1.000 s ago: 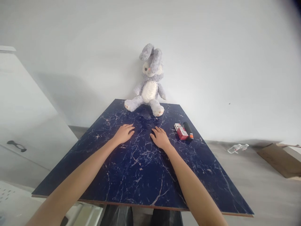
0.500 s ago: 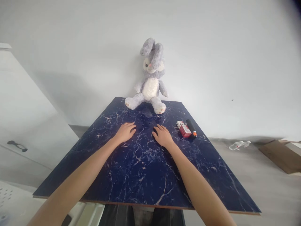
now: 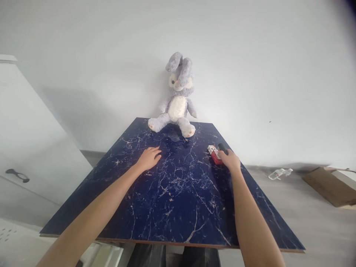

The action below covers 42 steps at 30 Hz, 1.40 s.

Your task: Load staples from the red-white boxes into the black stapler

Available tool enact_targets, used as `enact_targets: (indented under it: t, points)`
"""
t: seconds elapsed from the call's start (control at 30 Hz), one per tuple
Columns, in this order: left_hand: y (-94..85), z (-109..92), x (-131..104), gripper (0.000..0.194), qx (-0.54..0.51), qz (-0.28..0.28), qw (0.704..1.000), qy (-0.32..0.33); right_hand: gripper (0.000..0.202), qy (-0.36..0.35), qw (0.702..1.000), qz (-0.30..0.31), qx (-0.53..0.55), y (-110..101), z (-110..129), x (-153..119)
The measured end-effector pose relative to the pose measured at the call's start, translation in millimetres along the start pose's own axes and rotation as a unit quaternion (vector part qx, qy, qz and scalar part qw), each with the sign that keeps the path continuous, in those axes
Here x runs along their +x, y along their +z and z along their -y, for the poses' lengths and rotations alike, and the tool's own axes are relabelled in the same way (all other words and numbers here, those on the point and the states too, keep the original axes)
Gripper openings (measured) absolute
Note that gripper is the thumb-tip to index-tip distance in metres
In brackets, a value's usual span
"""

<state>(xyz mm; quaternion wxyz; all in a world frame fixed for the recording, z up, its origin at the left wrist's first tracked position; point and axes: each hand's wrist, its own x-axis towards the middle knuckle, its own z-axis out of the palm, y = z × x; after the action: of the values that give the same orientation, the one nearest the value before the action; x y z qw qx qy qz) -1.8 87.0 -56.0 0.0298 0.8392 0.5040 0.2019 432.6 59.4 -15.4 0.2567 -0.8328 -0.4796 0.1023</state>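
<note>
My left hand (image 3: 149, 158) rests on the dark blue marbled table (image 3: 167, 207), its fingers spread and nothing in them. At the right side of the table, my right hand (image 3: 230, 160) is closed over a black tube-shaped thing (image 3: 222, 148). Its far end shows beyond the hand; the near end, and most of my fingers, are hidden. Just left of it lies a small red and white box (image 3: 214, 154), close to my thumb. A grey-lilac plush rabbit (image 3: 178, 107) with a white belly sits at the far edge, against the wall.
A white cabinet (image 3: 30, 141) with a dark handle (image 3: 18, 175) stands to the left. On the floor at the right are a clear plastic bottle (image 3: 279, 173) and a brown cardboard box (image 3: 325, 185). The pale wall (image 3: 250, 74) rises behind the table.
My right hand has moved right, from the table's middle onto the black tube-shaped thing, and closed over it. My left hand stays in place. The view has shifted slightly.
</note>
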Motion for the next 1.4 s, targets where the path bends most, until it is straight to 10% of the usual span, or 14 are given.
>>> enact_targets:
  t: [0.27,0.67,0.93,1.17,1.4]
  points:
    - [-1.6,-1.6,-2.0,0.043,-0.024,-0.002,1.0,-0.011,0.057,-0.065,0.997,0.049,0.02,13.4,21.9,-9.1]
    - [-28.1,-1.4,-10.8,0.045,-0.106,-0.124,0.972,-0.168,0.048,-0.2,0.96,0.138,0.138,99.0,179.8,-100.1]
    - [-59.6,36.3,-51.5,0.068,-0.184,-0.03,0.954,-0.234,0.066,-0.176,0.948,0.164,0.208,160.2,265.1,-153.3]
    - [-67.5,73.5,-50.8,0.087,-0.196,-0.009,0.953,-0.232,0.031,-0.221,0.913,0.108,0.326,184.4,262.6,-118.8]
    - [-70.7,80.0,-50.0,0.092,-0.227,0.002,0.949,-0.22,0.061,-0.358,0.843,0.298,0.27,192.6,245.8,-74.6]
